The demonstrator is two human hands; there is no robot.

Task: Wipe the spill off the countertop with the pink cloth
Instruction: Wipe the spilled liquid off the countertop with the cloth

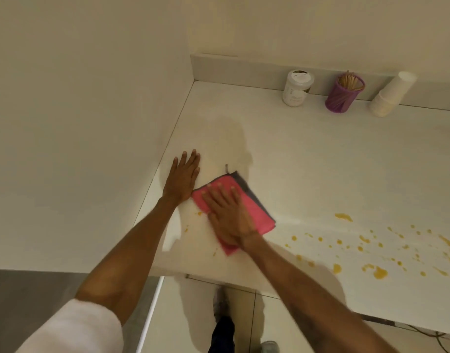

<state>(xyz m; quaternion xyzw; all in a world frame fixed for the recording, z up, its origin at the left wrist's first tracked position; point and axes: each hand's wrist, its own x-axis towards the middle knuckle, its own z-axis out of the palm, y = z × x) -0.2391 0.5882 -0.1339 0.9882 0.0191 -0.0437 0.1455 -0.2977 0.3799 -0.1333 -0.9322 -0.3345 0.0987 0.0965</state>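
Observation:
A folded pink cloth (257, 215) with a grey underside lies on the white countertop (308, 161) near its left end. My right hand (227, 216) presses flat on top of the cloth, fingers spread. Just left of it, my left hand (183, 175) rests flat on the bare counter, holding nothing. An orange spill (379, 272) of drops and splashes spreads across the counter to the right of the cloth, toward the front edge. A few small orange drops (199, 213) sit just left of the cloth. A pale wet smear (231, 138) lies behind the hands.
At the back of the counter stand a white jar (296, 87), a purple holder of wooden sticks (343, 94) and a stack of white paper cups (392, 98). A wall (91, 98) closes off the left side. Below the counter's front edge are floor tiles and my feet.

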